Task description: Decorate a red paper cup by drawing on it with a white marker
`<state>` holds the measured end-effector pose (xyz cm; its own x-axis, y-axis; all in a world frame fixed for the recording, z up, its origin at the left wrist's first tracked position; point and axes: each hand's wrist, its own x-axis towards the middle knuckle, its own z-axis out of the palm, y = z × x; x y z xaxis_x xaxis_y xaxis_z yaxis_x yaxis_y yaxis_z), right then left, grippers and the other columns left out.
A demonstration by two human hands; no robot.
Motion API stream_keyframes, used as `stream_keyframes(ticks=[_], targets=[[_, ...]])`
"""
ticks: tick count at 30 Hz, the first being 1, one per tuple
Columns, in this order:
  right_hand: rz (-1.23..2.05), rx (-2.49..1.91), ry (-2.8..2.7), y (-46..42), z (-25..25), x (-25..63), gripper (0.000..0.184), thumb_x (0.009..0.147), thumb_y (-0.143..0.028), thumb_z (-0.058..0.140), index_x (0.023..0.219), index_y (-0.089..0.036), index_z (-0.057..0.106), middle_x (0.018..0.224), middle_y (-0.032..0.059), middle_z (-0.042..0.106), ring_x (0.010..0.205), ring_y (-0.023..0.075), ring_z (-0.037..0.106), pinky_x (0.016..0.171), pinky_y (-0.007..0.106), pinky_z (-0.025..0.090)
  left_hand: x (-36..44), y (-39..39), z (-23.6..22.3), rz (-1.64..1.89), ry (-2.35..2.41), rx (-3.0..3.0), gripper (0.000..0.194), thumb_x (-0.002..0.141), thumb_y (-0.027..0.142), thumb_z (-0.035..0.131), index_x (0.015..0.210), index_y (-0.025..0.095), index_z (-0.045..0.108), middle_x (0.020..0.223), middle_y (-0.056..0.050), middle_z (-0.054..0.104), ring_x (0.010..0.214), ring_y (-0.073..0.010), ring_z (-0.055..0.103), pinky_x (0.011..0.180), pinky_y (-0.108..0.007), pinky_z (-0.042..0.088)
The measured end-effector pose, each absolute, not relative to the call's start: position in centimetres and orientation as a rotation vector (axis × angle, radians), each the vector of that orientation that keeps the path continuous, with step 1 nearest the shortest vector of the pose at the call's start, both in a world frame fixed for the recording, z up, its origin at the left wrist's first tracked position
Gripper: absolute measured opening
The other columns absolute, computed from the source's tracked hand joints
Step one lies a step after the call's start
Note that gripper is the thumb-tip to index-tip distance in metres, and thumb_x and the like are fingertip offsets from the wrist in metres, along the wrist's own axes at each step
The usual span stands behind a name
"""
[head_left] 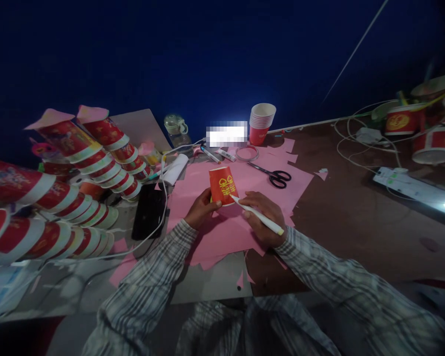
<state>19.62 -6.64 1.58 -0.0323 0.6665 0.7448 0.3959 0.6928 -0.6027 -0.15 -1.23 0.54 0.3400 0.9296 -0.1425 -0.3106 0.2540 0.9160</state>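
My left hand [203,207] grips a red paper cup [218,179] by its lower left side, thumb on the front. Yellow characters and marks show on the cup's face. A white marker with a yellow end [264,219] is held pen-fashion in my right hand [264,213]. Its tip touches or nearly touches the lower right of the cup's yellow marking. Beneath both hands lies a sheet of pink paper [196,242] with cut, jagged edges. The cup's far side and some fingers of my left hand are hidden.
Black-handled scissors [280,179] and a cup stack [261,123] stand beyond my right hand. Towers of red cups [52,195] crowd the left, near a black phone [147,211]. A power strip [411,190] with white cables lies right. A bottle [176,129] is at the back.
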Motion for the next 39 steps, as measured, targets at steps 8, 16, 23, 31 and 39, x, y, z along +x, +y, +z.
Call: stream_keyframes(ticks=[8,16,23,31,39], targets=[[0.282,-0.901,-1.615,-6.1,2.5,20.1,0.021,0.094,-0.028,0.058,0.109,-0.021,0.07,0.096,0.011,0.076,0.091,0.0256,0.073,0.083,0.044,0.061,-0.2,-1.2,0.8,0.977,0.794,0.952,0.06,0.058,0.038,0.093,0.11,0.018,0.069,0.111,-0.007,0.072,0.104,-0.0222,0.066,0.099,-0.039,0.047],[0.317,-0.85,-1.65,-6.5,2.1,20.0,0.02,0.094,-0.028,0.058,0.108,-0.022,0.071,0.095,0.009,0.076,0.093,0.0253,0.072,0.086,0.043,0.06,-0.2,-1.2,0.8,0.984,0.78,0.934,0.055,0.06,0.034,0.091,0.108,0.02,0.068,0.107,-0.005,0.073,0.098,-0.0214,0.067,0.094,-0.038,0.05],[0.292,-0.895,-1.612,-6.4,2.7,20.1,0.019,0.095,-0.029,0.056,0.106,-0.021,0.071,0.091,0.0089,0.075,0.087,0.024,0.072,0.079,0.041,0.061,0.0,-1.5,1.3,0.984,0.775,0.913,0.055,0.06,0.034,0.09,0.109,0.02,0.068,0.108,-0.006,0.074,0.098,-0.0217,0.068,0.094,-0.04,0.051],[0.327,-0.905,-1.63,-6.4,2.5,20.1,0.019,0.095,-0.03,0.057,0.104,-0.02,0.07,0.091,0.0093,0.074,0.086,0.0222,0.071,0.075,0.036,0.06,-0.1,-1.3,1.0,0.993,0.752,0.912,0.057,0.061,0.033,0.09,0.111,0.018,0.068,0.111,-0.009,0.074,0.105,-0.0262,0.069,0.101,-0.043,0.048],[0.3,-0.855,-1.663,-6.9,2.1,19.8,0.019,0.094,-0.03,0.056,0.104,-0.022,0.07,0.092,0.0088,0.076,0.091,0.0248,0.072,0.085,0.044,0.061,-0.2,-1.4,1.3,0.985,0.748,0.898,0.054,0.062,0.03,0.09,0.11,0.018,0.068,0.107,-0.007,0.075,0.096,-0.0217,0.07,0.091,-0.036,0.053]])
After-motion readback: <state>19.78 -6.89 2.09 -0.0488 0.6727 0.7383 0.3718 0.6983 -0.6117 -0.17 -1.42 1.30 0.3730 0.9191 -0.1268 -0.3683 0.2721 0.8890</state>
